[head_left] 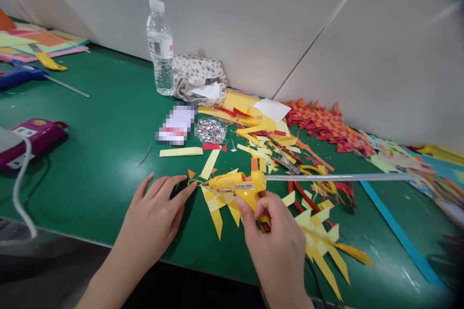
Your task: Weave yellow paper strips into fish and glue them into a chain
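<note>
My right hand [277, 239] is wrapped round the handle of a yellow hot glue gun [237, 182], and a small orange light glows on its side. A long clear glue stick [326, 177] juts from its back. The nozzle points left at the edge of a woven yellow paper fish [216, 212], partly hidden under the gun. Just left of the nozzle, the thumb and forefinger of my left hand [157, 212] pin a thin loop of yellow cord [195, 182] against the table. A second woven yellow fish [319, 236] with a tassel lies right of my right hand.
Scissors [290, 166], paper strips [181, 152] and a bag of googly eyes [210, 130] lie beyond my hands. A water bottle [160, 53] stands by the wall. Red-orange woven fish [322, 123] are piled back right. A purple power strip [36, 140] and blue glue gun [23, 76] are left.
</note>
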The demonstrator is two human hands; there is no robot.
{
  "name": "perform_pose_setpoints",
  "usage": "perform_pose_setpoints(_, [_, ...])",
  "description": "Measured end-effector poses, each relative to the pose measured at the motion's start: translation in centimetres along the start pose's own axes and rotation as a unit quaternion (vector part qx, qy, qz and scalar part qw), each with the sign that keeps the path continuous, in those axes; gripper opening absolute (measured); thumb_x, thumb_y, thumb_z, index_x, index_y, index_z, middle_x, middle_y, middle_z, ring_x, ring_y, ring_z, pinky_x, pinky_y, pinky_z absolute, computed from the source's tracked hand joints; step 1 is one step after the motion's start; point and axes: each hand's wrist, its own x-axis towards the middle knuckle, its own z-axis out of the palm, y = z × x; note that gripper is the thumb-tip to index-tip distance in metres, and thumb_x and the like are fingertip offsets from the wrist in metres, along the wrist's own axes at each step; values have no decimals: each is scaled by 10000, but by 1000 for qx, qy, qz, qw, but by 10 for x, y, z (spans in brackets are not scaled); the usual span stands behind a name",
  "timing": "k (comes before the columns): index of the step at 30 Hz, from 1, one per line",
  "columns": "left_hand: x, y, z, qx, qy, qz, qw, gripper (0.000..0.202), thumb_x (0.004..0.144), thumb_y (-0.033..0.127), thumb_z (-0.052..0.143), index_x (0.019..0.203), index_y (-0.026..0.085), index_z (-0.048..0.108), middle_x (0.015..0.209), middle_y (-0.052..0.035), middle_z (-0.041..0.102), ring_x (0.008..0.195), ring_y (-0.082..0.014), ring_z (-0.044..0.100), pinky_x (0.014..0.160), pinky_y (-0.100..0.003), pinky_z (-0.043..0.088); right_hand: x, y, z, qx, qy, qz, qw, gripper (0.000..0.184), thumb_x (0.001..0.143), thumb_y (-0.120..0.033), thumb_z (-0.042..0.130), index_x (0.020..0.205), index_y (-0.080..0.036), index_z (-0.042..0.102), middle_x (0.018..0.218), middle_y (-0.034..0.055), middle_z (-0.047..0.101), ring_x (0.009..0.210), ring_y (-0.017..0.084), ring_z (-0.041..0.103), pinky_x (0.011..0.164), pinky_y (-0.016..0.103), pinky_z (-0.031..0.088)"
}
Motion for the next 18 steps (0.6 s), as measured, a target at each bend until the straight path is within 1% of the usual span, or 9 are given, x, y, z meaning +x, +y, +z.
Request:
perform_pose_setpoints(10, [0, 0, -1, 0, -7, -3, 1000, 411, 845, 140, 417, 1203, 293, 549, 1184, -62, 592, 1046, -248, 542, 957, -507, 335, -2, 1, -2, -1, -5, -3, 1000, 317, 821, -346, 570, 660, -216, 330, 588, -49, 438, 499, 87, 413, 472, 191, 312])
perform_pose_setpoints(18, [0, 0, -1, -1, -6, -3, 1000, 411, 844, 142, 424, 1205, 295, 549, 1176, -63, 593, 1047, -249, 542, 960, -508, 334, -2, 1, -2, 4, 4, -1, 1000, 321, 815, -344, 581, 653, -212, 337, 651, -26, 523, 548, 88, 491, 490, 186, 335])
